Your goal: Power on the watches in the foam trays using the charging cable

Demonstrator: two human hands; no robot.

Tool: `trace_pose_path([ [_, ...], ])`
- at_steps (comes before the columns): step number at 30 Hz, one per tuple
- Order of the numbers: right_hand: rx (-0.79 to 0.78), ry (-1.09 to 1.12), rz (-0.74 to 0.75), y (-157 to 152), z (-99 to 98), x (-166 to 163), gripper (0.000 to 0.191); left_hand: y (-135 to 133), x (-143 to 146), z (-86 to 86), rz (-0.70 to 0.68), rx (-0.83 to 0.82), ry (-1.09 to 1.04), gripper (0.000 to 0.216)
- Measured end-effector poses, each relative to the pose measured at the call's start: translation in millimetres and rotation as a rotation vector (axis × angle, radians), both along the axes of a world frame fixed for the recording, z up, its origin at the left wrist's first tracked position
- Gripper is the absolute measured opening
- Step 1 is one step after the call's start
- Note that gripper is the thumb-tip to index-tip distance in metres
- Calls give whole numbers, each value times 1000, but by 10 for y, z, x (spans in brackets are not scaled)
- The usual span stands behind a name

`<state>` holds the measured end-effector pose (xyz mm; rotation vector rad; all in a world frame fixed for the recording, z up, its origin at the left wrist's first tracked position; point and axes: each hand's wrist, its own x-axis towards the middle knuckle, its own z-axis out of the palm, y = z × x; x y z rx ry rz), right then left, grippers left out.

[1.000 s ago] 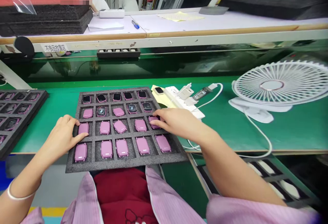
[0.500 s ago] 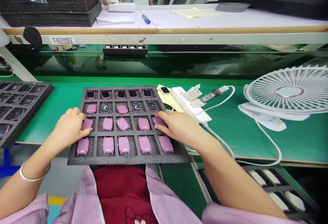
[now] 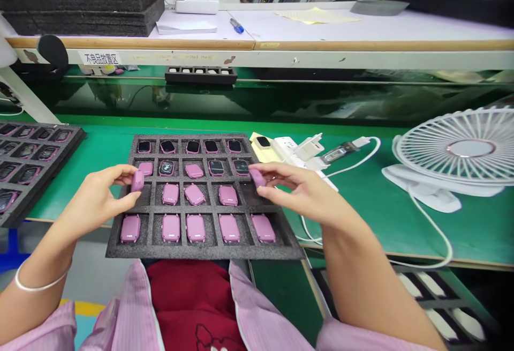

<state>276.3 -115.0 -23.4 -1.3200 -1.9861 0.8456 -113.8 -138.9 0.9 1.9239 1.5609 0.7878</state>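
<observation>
A black foam tray with square compartments lies in front of me at the bench edge. Pink smartwatch bodies fill most of it, some with dark screens up, others with pink backs up. Between thumb and fingers my left hand pinches one smartwatch, tilted on edge above the third row's left compartment. At the opposite end of that row, my right hand grips another smartwatch, also tilted and partly covered by the fingers. Below it a bare compartment shows. A pink-backed smartwatch lies one compartment inward.
A second foam tray of watches stands at the left. To the right are a white power strip with chargers and cables, a watch on yellow paper, and a white fan. A shelf crosses behind; people are beyond it.
Both hands have lifted the end smartwatches of the third row out of their compartments and tipped them on edge. The view has shifted slightly.
</observation>
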Motion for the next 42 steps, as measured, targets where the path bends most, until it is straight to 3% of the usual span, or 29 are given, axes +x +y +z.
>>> trace_pose_path([
  [2,-142,388,39,38,86,-136,46,42,106,28,-43,-49,-380,42],
  [4,-270,639,89,95,168,-331,53,111,277,42,-63,-97,-649,45],
  [8,-440,855,165,201,207,-698,60,245,625,27,-151,-231,-928,47],
  [11,-552,963,218,227,90,-843,51,300,761,-36,-182,-373,-1040,45],
  [16,-610,1048,249,222,-102,-909,42,318,792,-146,-177,-441,-1061,42],
  [27,-624,1056,318,214,-219,-948,44,330,806,-170,-189,-448,-988,46],
  [34,-574,1110,361,228,-175,-911,34,333,795,-176,-211,-409,-972,47],
  [42,-533,1115,314,260,-153,-861,32,348,800,-178,-197,-411,-967,50],
])
